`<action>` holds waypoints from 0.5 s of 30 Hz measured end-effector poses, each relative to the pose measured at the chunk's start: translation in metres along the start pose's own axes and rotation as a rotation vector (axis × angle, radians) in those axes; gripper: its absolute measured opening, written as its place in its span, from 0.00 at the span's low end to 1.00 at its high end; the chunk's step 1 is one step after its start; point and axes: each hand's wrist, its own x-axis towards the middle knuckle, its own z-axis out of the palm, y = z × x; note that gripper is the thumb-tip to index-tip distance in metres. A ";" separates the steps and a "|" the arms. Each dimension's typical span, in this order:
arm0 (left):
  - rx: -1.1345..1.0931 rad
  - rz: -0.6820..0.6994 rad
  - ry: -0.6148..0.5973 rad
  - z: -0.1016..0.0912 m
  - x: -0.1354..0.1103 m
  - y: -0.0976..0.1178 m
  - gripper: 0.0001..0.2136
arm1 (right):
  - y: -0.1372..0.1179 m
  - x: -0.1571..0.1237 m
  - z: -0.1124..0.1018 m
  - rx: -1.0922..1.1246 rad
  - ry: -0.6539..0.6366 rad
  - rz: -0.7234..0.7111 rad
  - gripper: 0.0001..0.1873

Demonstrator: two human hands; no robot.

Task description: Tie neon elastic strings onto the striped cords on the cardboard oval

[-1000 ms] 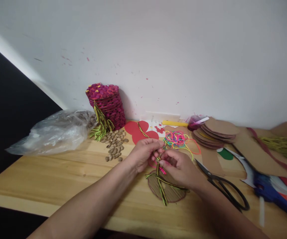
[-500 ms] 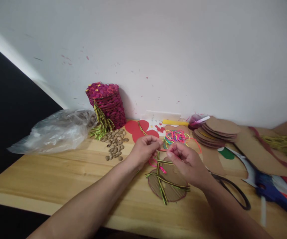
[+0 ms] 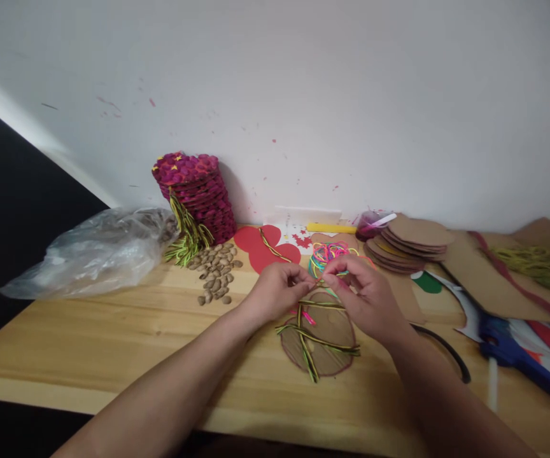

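My left hand (image 3: 279, 291) pinches one part of a thin orange-red string (image 3: 318, 282), and my right hand (image 3: 365, 298) pinches it close by. Fingertips of both hands nearly meet above the far edge of a round cardboard disc (image 3: 335, 331). Across that disc lie several black-and-yellow yarn strands (image 3: 325, 344), some crossing each other. A short pink string (image 3: 308, 317) rests on it too. Just behind my fingers is a tangled heap of multicoloured string (image 3: 327, 252). The exact loop or knot at my fingertips is too small to make out.
A purple-red textured cylinder (image 3: 198, 197) with a tassel stands by the wall. Left of it lies a plastic bag (image 3: 98, 254); brown shells or nuts (image 3: 218, 273) sit in front. Red paper (image 3: 275, 251), stacked cardboard discs (image 3: 406, 245), blue-handled scissors (image 3: 508, 350) and cardboard strips (image 3: 485, 286) are around.
My hands have drawn closer together, narrowing the gap between their fingertips over the string. The whole view has shifted slightly, so the things on the table appear a little further left.
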 end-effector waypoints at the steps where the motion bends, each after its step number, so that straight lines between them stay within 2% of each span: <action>1: 0.011 0.008 -0.021 0.000 0.000 -0.001 0.05 | 0.001 0.000 0.000 0.019 -0.008 0.023 0.06; 8: -0.042 0.079 -0.187 -0.002 -0.004 0.008 0.06 | 0.009 0.005 0.000 0.194 -0.065 0.255 0.11; 12: -0.089 0.070 -0.105 -0.001 -0.008 0.018 0.06 | 0.011 0.006 0.003 0.398 -0.157 0.432 0.17; 15: -0.085 0.122 -0.015 -0.001 -0.008 0.019 0.06 | 0.010 0.004 0.006 0.524 -0.255 0.536 0.20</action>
